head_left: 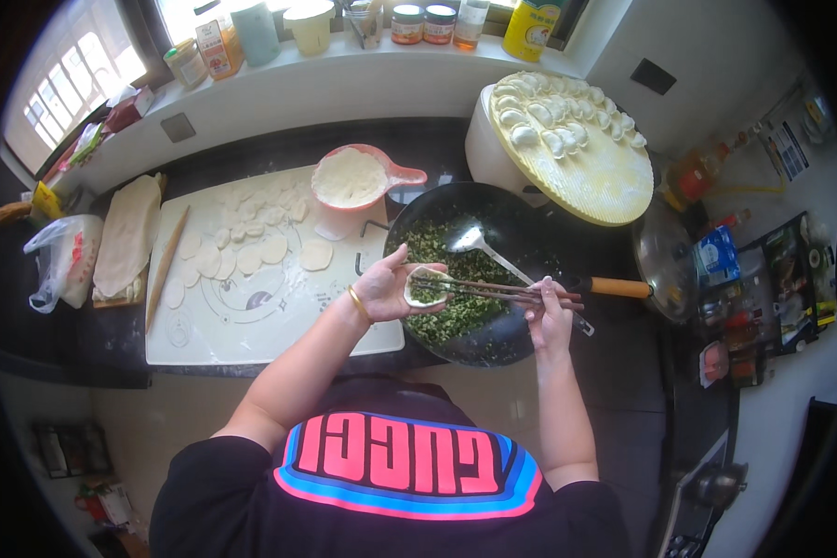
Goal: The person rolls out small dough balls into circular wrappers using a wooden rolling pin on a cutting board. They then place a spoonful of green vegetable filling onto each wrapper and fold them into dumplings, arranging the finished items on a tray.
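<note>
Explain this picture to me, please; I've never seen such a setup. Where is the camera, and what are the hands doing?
There is no robot here, just a person's bare hands. The single picture comes from the left of two fisheye cameras worn on the head, looking down, so straight edges bend near the rim.

The left hand holds a dough wrapper above a black wok containing chopped green filling and a metal spoon. The right hand grips chopsticks, their tips at the wrapper.

To the left, a pale mat carries flat dough rounds and a rolling pin. Beyond the wok, a round yellowish tray holds shaped dumplings.
</note>
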A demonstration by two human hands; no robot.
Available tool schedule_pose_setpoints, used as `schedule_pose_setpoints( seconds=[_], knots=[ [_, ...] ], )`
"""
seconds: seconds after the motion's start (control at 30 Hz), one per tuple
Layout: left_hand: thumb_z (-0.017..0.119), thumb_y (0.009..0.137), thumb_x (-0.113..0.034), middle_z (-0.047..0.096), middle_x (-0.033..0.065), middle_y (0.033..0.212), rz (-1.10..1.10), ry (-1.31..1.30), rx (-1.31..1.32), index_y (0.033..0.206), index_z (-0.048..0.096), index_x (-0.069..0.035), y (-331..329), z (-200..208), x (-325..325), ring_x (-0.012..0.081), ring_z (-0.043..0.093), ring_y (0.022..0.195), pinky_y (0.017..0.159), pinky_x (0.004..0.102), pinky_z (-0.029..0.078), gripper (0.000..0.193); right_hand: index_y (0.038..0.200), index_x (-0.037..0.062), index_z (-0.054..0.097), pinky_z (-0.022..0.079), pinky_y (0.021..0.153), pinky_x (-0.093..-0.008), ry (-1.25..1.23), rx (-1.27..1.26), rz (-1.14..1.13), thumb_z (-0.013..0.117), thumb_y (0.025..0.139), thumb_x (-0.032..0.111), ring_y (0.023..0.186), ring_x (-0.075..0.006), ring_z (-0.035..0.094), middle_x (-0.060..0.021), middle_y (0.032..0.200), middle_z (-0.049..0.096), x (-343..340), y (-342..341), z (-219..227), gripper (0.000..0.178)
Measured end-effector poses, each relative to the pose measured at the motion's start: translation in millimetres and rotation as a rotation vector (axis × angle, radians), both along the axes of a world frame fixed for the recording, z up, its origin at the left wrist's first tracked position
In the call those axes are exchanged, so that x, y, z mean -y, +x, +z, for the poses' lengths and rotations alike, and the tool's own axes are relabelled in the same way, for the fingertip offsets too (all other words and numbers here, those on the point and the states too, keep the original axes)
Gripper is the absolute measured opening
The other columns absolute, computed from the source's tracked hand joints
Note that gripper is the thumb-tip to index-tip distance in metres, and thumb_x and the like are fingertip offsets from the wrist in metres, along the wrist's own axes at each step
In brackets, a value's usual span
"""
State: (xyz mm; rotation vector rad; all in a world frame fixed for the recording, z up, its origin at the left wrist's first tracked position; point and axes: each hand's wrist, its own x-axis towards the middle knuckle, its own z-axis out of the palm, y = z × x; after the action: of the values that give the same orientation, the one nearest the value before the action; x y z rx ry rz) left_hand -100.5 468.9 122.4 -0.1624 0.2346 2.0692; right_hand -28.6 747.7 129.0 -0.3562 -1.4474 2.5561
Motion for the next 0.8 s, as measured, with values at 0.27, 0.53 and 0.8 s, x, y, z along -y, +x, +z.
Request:
schedule_pose_setpoints(
  seconds=[0.27, 0.53, 0.8],
  knots=[
    [0.023, 0.094, -0.051, 0.046, 0.0213, 0.124, -0.021, -0.121, -0.079, 0.129, 0.036, 0.006, 2, 6, 0, 0.0325, 0.047, 0.116, 0.101, 0.0519, 0.034, 0.067, 0.082, 0.0046, 0.058, 0.041, 0.042, -0.0186, 0.019, -0.037, 0.089, 0.056, 0.09, 0.021, 0.063, -0.0154, 0.062, -0.007, 0.076, 0.061, -9, -9, 9, 0.019],
    [0.023, 0.094, -0.051, 0.048, 0.019, 0.124, -0.014, -0.072, -0.049, 0.129, 0.036, 0.005, 1, 2, 5, 0.029, 0.048, 0.115, 0.102, 0.0511, 0.034, 0.067, 0.082, 0.0044, 0.058, 0.041, 0.04, -0.0193, 0.032, -0.028, 0.139, 0.057, 0.089, 0.022, 0.062, -0.0153, 0.061, -0.0072, 0.074, 0.061, -6, -11, 9, 0.019],
    [0.022, 0.095, -0.047, 0.045, 0.018, 0.127, 0.036, -0.208, -0.054, 0.128, 0.037, 0.005, 5, 18, 4, 0.028, 0.043, 0.12, 0.103, 0.0521, 0.032, 0.063, 0.082, 0.0045, 0.058, 0.041, 0.04, -0.0191, 0.049, -0.017, 0.144, 0.057, 0.089, 0.021, 0.061, -0.0146, 0.061, -0.0072, 0.074, 0.061, -3, -10, -1, 0.018]
  ],
)
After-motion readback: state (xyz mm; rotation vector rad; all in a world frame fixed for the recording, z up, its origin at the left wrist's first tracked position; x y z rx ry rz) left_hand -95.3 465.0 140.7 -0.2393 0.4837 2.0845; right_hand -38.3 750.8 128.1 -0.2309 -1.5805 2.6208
